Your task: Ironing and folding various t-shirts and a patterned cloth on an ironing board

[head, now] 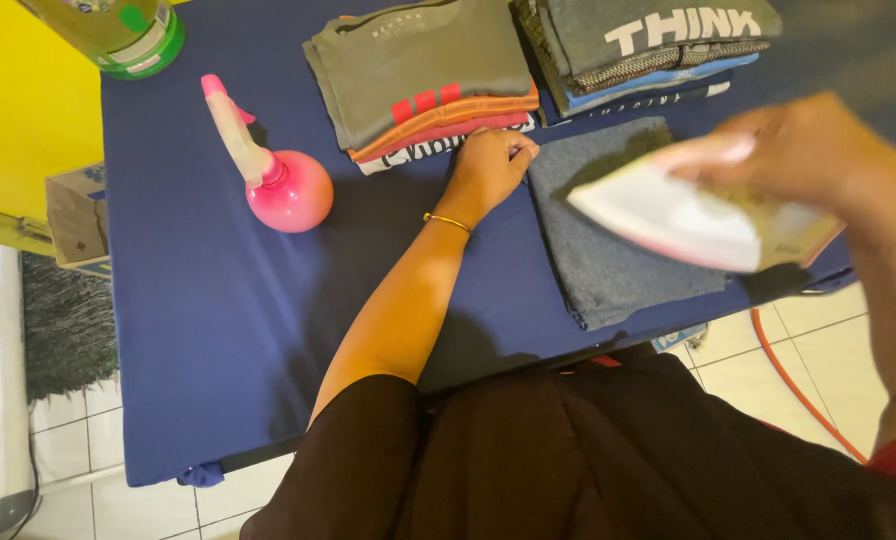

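Note:
My right hand (818, 150) grips the handle of a white and pink clothes iron (688, 215), held in the air, blurred, above a folded grey garment (608, 250). That garment lies flat on the blue ironing surface (218, 300). My left hand (493, 165), a thin gold bangle at its wrist, rests with curled fingers on the blue cloth. It touches the garment's far left corner, just in front of a stack of folded shirts (423, 75).
A pink round spray bottle (283, 180) stands left of my left hand. A second pile of folded clothes (648, 45) sits at the back right. A green-capped plastic bottle (118, 30) is at the far left corner. An orange cord (798, 385) crosses the tiled floor.

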